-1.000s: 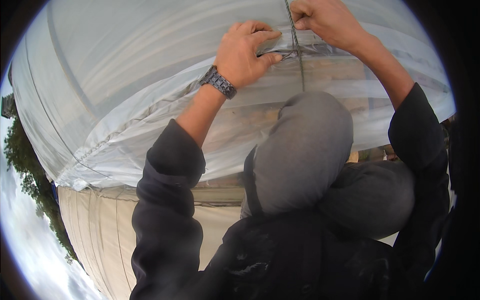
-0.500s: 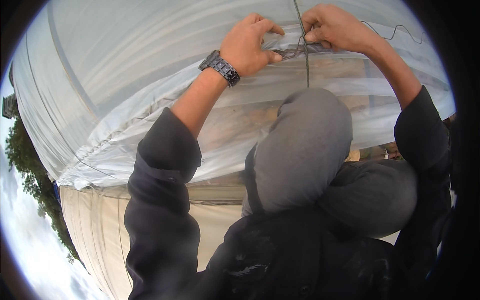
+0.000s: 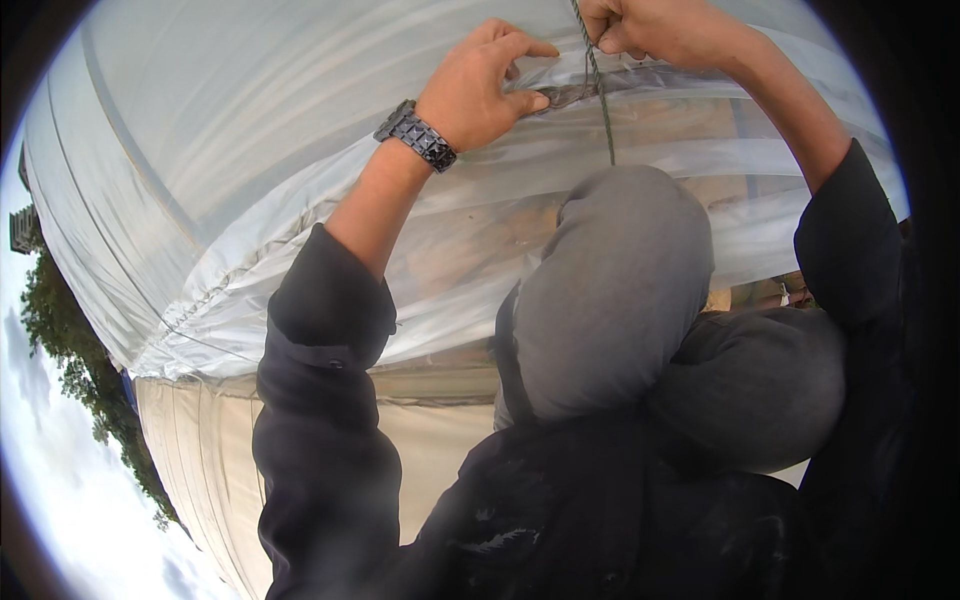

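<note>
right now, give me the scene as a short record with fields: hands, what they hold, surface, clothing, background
left hand: left hand pinches a fold of the clear plastic sheet; metal wristwatch on the wrist
right hand: right hand closed on a thin green cord that runs down over the sheet
clothing: dark sleeves, grey trousers, knee raised
background: trees and sky at left

Two hands (image 3: 480, 85), one cord (image 3: 598, 90), one wristwatch (image 3: 416, 135).
</note>
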Motion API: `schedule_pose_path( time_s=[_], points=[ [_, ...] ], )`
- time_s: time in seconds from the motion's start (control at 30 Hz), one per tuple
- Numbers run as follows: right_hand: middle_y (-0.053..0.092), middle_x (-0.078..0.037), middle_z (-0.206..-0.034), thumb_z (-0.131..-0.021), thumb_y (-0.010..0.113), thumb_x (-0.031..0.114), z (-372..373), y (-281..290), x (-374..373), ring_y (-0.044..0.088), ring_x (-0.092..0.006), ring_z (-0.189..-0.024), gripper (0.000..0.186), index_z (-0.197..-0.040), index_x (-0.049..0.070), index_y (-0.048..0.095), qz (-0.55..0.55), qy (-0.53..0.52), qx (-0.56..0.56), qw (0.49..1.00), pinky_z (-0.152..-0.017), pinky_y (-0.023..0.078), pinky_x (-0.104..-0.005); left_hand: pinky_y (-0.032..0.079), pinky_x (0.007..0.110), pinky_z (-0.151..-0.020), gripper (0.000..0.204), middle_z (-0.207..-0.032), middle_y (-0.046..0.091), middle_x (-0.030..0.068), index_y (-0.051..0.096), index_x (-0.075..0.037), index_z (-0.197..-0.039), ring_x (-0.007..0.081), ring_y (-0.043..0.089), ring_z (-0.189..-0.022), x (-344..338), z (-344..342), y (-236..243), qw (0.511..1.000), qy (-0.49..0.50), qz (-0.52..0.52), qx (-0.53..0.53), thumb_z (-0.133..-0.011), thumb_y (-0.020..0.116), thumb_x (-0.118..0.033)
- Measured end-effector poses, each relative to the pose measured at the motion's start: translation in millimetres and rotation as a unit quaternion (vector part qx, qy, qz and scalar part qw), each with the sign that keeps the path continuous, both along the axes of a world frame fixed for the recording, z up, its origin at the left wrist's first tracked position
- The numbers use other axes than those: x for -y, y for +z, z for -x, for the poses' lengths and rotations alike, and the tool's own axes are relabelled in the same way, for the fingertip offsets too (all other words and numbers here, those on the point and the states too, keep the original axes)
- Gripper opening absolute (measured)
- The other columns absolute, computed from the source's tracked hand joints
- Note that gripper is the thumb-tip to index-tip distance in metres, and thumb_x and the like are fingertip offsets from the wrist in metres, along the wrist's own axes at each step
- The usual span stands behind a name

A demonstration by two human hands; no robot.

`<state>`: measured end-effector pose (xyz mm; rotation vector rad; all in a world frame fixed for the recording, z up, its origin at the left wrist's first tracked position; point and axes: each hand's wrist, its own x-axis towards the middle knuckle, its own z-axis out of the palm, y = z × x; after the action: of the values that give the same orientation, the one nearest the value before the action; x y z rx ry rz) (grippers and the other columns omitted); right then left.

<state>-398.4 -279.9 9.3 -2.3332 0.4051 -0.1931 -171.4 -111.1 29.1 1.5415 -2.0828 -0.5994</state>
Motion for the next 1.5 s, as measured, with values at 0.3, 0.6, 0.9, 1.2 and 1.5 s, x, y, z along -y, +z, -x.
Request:
schedule_pose_path(
  time_s=[0.3, 0.6, 0.9, 1.2, 1.5],
  points=[
    [0.064, -0.009, -0.071, -0.098, 0.064, 0.015, -1, 36, -29, 0.06, -0.02, -0.061, 0.016, -0.089, 0.001, 0.063, -0.022, -0.09, -0.031, 0.995, -0.059, 0.05, -0.0357, 0.056, 0.038, -0.083, 0.043, -0.116, 0.065, 0.0097, 0.07, -0.009, -0.119, 0.0265, 0.066, -0.091, -6, 13, -8, 0.997, 0.049, 0.056, 0.009, -0.078, 0.082, -0.008],
    [0.061, -0.009, -0.063, -0.1, 0.063, 0.018, 14, 43, -61, 0.057, -0.0185, -0.053, 0.023, -0.085, 0.001, 0.059, -0.102, -0.229, -0.076, 0.965, -0.052, 0.047, -0.0342, 0.056, 0.039, -0.082, 0.044, -0.116, 0.063, 0.0103, 0.069, -0.012, -0.119, 0.0267, 0.064, -0.09, -4, 14, -9, 0.996, 0.044, 0.065, 0.043, -0.077, 0.082, -0.008],
    [0.059, -0.008, -0.059, -0.109, 0.052, 0.025, 31, 36, -88, 0.057, -0.0173, -0.048, 0.035, -0.083, 0.001, 0.054, -0.158, -0.276, -0.044, 0.947, -0.049, 0.047, -0.0345, 0.054, 0.041, -0.082, 0.045, -0.114, 0.062, 0.0104, 0.067, -0.012, -0.119, 0.0285, 0.062, -0.089, -4, 20, -5, 0.996, 0.043, 0.068, 0.048, -0.077, 0.081, -0.005],
    [0.059, -0.013, -0.058, -0.108, 0.053, 0.025, 37, 49, -97, 0.059, -0.0241, -0.049, 0.034, -0.086, -0.001, 0.055, 0.029, -0.224, -0.097, 0.969, -0.055, 0.05, -0.0392, 0.054, 0.04, -0.084, 0.053, -0.117, 0.061, 0.0119, 0.065, -0.014, -0.128, 0.0299, 0.062, -0.092, -7, 22, -7, 0.996, 0.047, 0.067, 0.024, -0.078, 0.078, -0.001],
    [0.064, -0.011, -0.06, -0.105, 0.056, 0.026, 39, 66, -101, 0.065, -0.0247, -0.055, 0.036, -0.082, -0.001, 0.058, 0.062, -0.232, -0.079, 0.967, -0.059, 0.05, -0.0406, 0.053, 0.041, -0.091, 0.061, -0.114, 0.063, 0.0115, 0.062, -0.016, -0.137, 0.0312, 0.06, -0.105, -8, 27, -7, 0.996, 0.041, 0.079, 0.016, -0.08, 0.07, 0.001]
  ],
)
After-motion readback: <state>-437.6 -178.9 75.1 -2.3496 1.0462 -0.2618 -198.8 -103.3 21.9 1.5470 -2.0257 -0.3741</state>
